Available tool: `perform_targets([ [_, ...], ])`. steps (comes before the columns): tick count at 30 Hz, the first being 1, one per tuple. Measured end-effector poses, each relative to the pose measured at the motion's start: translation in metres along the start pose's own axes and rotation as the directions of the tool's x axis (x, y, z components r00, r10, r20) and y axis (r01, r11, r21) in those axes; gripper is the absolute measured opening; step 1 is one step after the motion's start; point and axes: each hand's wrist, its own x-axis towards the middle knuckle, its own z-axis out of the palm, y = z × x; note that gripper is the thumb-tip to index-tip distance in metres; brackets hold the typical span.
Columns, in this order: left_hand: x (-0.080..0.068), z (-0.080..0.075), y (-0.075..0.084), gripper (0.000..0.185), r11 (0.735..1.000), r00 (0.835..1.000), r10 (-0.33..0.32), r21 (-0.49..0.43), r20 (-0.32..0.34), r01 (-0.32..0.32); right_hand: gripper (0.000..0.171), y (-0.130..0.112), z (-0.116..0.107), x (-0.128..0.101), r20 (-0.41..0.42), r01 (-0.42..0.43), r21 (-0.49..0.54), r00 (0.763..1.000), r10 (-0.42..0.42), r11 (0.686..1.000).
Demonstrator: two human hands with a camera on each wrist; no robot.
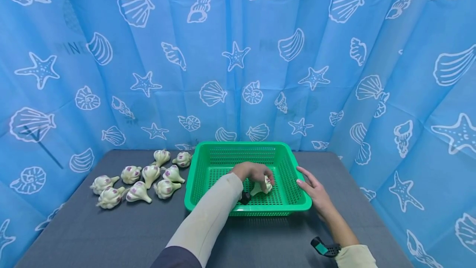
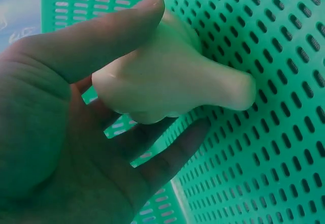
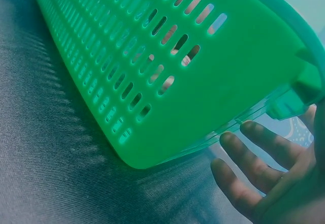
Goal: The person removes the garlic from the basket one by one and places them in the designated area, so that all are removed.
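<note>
A garlic bulb [image 1: 266, 186], pale with purplish patches, is held in my left hand [image 1: 255, 173] inside the green basket [image 1: 248, 207]. In the left wrist view the thumb lies across one side of the bulb [image 2: 152, 76] and the fingers curve under it. Its stem points away from the palm, close over the slotted basket floor. My right hand [image 1: 316, 191] holds the basket's right rim. The right wrist view shows several fingers [image 3: 254, 168] along the outside, below the rim; the thumb is hidden there.
Several more garlic bulbs [image 1: 138, 192] lie in a loose group on the grey tabletop [image 1: 111, 239], left of the basket. One bulb [image 1: 182, 159] sits close against the basket's left side. A blue shell-print curtain [image 1: 238, 77] hangs behind and along the sides.
</note>
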Motion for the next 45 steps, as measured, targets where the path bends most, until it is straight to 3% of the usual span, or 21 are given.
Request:
perform_targets([
  [5,-0.007,-0.006,-0.004,0.025,1.000,1.000,0.015,0.015,-0.021,-0.014,0.057,0.001,0.001,0.000,0.004,-0.001,0.008,1.000,0.001,1.000],
  [14,-0.022,-0.022,-0.013,0.031,0.996,0.993,0.080,-0.022,-0.083,-0.082,0.058,0.000,0.000,0.000,0.020,0.031,-0.012,0.999,-0.031,0.999],
  [23,-0.041,-0.035,-0.019,0.032,0.990,0.975,0.137,-0.021,-0.176,-0.142,0.059,-0.004,-0.001,0.002,0.027,0.033,-0.001,0.999,-0.033,0.999],
  [28,-0.056,-0.040,-0.022,0.032,0.983,0.953,0.170,-0.030,-0.250,-0.183,0.058,-0.003,-0.001,0.002,0.027,0.029,0.000,0.999,-0.029,1.000],
  [32,-0.070,-0.042,-0.026,0.035,0.973,0.926,0.198,-0.045,-0.322,-0.225,0.059,-0.002,-0.001,0.001,0.030,0.024,-0.001,0.999,-0.024,1.000],
  [36,-0.085,-0.041,-0.031,0.035,0.965,0.887,0.199,-0.076,-0.417,-0.252,0.059,-0.001,-0.001,0.000,0.025,0.017,0.016,1.000,-0.017,1.000],
  [42,-0.106,-0.040,-0.041,0.039,0.934,0.807,0.154,-0.183,-0.570,-0.307,0.058,-0.001,0.000,-0.001,0.015,0.022,0.016,1.000,-0.022,1.000],
  [45,-0.119,-0.037,-0.050,0.041,0.903,0.752,0.110,-0.251,-0.650,-0.348,0.058,-0.001,0.000,-0.001,0.012,0.018,0.003,1.000,-0.018,1.000],
])
